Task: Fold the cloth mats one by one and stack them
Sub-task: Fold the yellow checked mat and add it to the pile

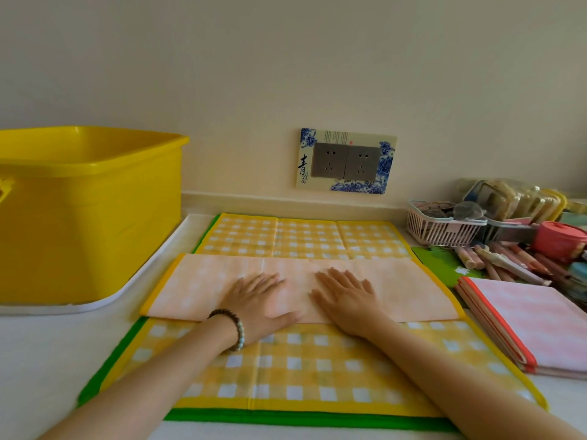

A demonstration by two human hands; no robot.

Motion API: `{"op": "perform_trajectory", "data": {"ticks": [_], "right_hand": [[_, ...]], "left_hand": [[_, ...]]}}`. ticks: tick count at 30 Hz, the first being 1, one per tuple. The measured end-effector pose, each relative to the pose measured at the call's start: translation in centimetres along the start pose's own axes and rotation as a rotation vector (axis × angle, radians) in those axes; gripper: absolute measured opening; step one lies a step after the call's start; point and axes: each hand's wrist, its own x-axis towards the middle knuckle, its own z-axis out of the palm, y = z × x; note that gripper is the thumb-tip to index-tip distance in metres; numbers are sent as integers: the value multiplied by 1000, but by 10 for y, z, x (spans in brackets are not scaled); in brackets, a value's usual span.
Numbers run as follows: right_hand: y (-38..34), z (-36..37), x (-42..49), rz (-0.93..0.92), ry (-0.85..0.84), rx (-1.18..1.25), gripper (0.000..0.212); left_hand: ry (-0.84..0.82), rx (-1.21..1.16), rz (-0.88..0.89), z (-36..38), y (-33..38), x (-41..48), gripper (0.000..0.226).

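A yellow-trimmed cloth mat (413,290), folded into a long pale strip, lies across the middle of a spread yellow checked mat (301,239). Under that one, a green-edged mat (286,419) peeks out at the left and front. My left hand (259,301), with a bead bracelet on its wrist, presses flat on the strip's centre. Just to its right, my right hand (344,296) also lies flat, fingers spread. A stack of folded mats with a pink checked one on top and orange-red trim (536,322) sits to the right.
A big yellow plastic tub (89,217) stands at the left on a white tray. At the back right are a small white basket (441,228), packets, a pink lidded pot (559,239) and several pens. A double wall socket (346,161) is straight ahead.
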Motion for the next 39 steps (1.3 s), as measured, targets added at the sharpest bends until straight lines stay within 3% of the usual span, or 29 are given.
{"op": "perform_trajectory", "data": {"ticks": [11, 19, 23, 27, 30, 33, 39], "right_hand": [[100, -26, -32, 239, -51, -91, 60], [102, -33, -30, 279, -109, -72, 60], [62, -35, -31, 138, -37, -50, 55], [4, -24, -35, -148, -127, -174, 54], [-14, -13, -34, -122, -101, 28, 55], [-14, -2, -34, -115, -76, 23, 59], [-11, -4, -34, -71, -119, -10, 60]], "left_hand": [[-4, -5, 20, -1, -1, 0, 133], [-5, 3, 19, 0, -2, 0, 132], [-3, -6, 14, 1, -3, 1, 130], [-13, -1, 16, 0, -2, 0, 129], [-21, -4, 13, 0, -2, -1, 115], [-18, 14, 15, 1, -2, 1, 88], [-22, 6, 32, 1, -11, 2, 98]]}}
